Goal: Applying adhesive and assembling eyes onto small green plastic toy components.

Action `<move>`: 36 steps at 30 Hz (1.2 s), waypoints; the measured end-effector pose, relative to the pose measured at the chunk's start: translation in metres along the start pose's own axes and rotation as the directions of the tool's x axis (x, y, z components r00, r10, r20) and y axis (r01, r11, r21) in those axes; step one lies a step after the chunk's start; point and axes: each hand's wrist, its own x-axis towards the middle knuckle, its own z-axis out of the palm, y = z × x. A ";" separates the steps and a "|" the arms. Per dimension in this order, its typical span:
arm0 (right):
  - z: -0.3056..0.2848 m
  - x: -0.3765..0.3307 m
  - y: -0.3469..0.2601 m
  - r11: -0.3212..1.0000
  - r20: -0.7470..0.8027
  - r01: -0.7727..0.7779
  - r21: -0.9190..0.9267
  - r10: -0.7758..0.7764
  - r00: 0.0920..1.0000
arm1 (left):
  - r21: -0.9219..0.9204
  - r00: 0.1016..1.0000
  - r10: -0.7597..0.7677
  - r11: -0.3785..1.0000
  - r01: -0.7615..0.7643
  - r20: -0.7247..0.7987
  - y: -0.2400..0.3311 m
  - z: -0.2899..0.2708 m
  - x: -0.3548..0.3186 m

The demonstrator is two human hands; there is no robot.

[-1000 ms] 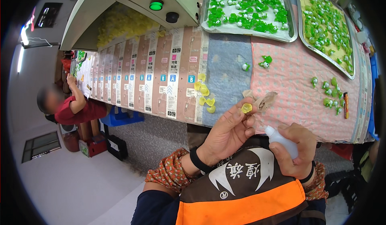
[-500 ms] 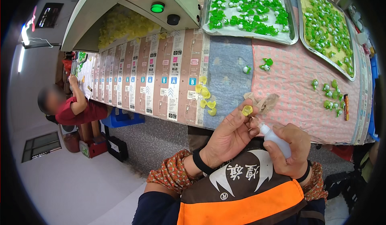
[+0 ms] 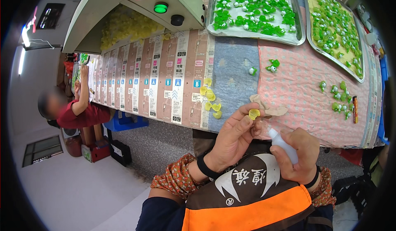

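Observation:
My left hand [image 3: 231,138] pinches a small yellow cup-shaped piece [image 3: 254,114] between thumb and forefinger, hollow side showing. My right hand [image 3: 304,154] is wrapped round a small whitish squeeze bottle [image 3: 285,145]. The bottle's nozzle points up and left, a little apart from my left fingers. Just beyond my left fingertips, a crumpled brown scrap [image 3: 275,111] lies on the pink cloth [image 3: 301,78]. To the left, several loose yellow pieces [image 3: 210,95] like the held one lie along the blue cloth's edge.
Two metal trays [image 3: 303,41] [image 3: 364,76] of green figures with white balls stand at the back. Several green figures [image 3: 339,95] and an orange tube [image 3: 355,109] lie to the right. A machine housing [image 3: 111,8] covers yellow pieces. A co-worker in red [image 3: 78,113] sits left.
The bottle's nozzle has drawn slightly away from my left fingers. The yellow piece has turned a little in my left hand's grip. The co-worker's arm has risen.

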 end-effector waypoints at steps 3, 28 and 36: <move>0.003 -0.001 0.002 0.999 0.027 0.027 0.026 -0.027 0.999 | 0.050 0.999 0.034 0.998 -0.033 -0.016 -0.001 -0.001 -0.002; -0.017 -0.001 0.005 0.992 -0.087 -0.130 0.004 0.130 0.988 | 0.219 0.995 0.064 0.975 -0.046 -0.077 0.000 0.005 -0.008; -0.039 0.038 0.016 0.816 -0.115 -0.419 0.397 0.497 0.860 | 0.213 0.997 -0.007 0.977 0.023 -0.074 0.005 0.007 -0.008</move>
